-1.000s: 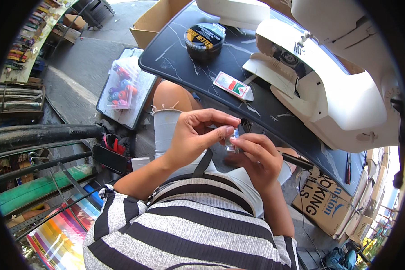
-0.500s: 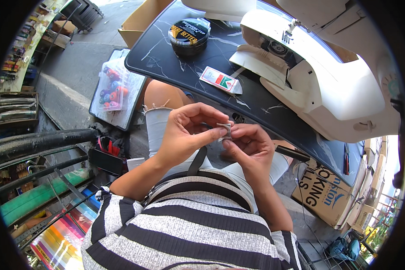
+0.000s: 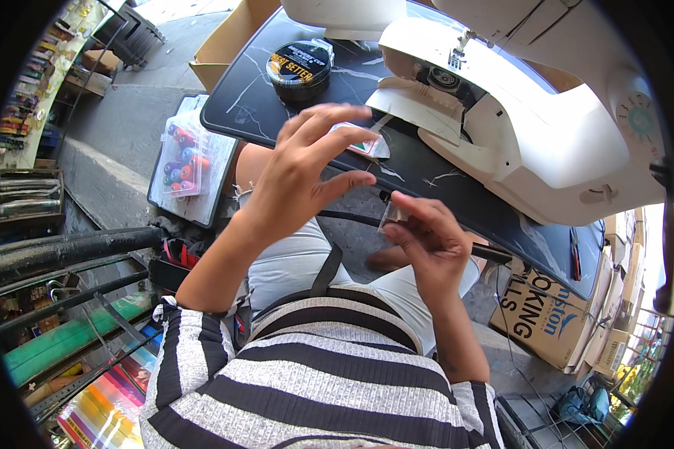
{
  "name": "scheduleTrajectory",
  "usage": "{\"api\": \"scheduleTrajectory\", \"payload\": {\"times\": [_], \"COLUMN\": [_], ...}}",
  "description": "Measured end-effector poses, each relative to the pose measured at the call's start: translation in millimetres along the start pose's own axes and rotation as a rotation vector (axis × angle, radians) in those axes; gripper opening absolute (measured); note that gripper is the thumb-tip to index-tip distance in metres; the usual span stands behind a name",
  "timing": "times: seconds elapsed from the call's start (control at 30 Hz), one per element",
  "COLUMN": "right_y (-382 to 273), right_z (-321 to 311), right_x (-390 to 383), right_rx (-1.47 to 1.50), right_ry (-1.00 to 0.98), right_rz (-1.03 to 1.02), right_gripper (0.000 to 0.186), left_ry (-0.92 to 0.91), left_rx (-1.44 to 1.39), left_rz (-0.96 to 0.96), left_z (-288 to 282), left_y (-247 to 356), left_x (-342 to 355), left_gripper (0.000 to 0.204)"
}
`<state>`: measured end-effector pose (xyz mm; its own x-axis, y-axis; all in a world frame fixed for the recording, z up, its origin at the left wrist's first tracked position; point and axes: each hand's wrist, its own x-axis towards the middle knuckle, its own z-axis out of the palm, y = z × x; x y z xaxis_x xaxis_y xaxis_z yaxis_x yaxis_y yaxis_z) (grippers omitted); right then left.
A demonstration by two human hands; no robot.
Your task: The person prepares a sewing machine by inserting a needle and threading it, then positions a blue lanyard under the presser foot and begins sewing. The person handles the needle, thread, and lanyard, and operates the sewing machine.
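Observation:
My left hand (image 3: 301, 166) is raised with fingers apart and nothing between them, over the front edge of the black marble-patterned table (image 3: 240, 112), partly covering a white packet (image 3: 372, 150) with red and green print. My right hand (image 3: 434, 247) pinches a small clear, shiny piece (image 3: 392, 216), too small to make out well, just below the table edge over my lap. A white sewing machine (image 3: 547, 153) stands on the table, its side plate out, and a round black tin (image 3: 298, 73) with yellow print sits at its left.
Left of the table, a clear plastic box (image 3: 171, 153) of colored spools lies on a board. Black metal railings (image 3: 75, 247) and a shelf of small goods (image 3: 34, 90) are at the left. Cardboard (image 3: 532, 314) leans at lower right; a cardboard box (image 3: 210, 56) stands behind the table.
My left hand has let go of the small piece and moved up and forward toward the packet, fingers spreading. My right hand still holds the piece, now slightly further right.

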<state>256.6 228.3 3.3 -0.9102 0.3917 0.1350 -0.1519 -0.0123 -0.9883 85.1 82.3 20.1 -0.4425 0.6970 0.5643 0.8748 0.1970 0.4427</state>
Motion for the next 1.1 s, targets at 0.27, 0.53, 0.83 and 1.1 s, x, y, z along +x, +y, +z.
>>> {"api": "scheduleTrajectory", "payload": {"times": [0.27, 0.53, 0.83, 1.1], "right_y": [-24, -38, -34, -37], "right_z": [-18, -5, -17, -23], "right_x": [11, 12, 18, 18], "right_rx": [-0.199, -0.176, -0.196, -0.081], "right_ry": [-0.052, -0.123, -0.086, -0.203], "right_rz": [-0.006, -0.053, -0.090, 0.018], "right_gripper": [0.041, 0.035, 0.029, 0.028], "left_ry": [-0.058, -0.096, -0.142, -0.156], "left_rx": [-0.209, -0.665, -0.671, -0.730], "left_rz": [-0.066, -0.507, -0.430, -0.443], "left_z": [-2, -15, -17, -16], "left_y": [-2, 39, 46, 47], "left_x": [-17, -32, -37, -39], "left_gripper": [0.027, 0.026, 0.026, 0.026]}}
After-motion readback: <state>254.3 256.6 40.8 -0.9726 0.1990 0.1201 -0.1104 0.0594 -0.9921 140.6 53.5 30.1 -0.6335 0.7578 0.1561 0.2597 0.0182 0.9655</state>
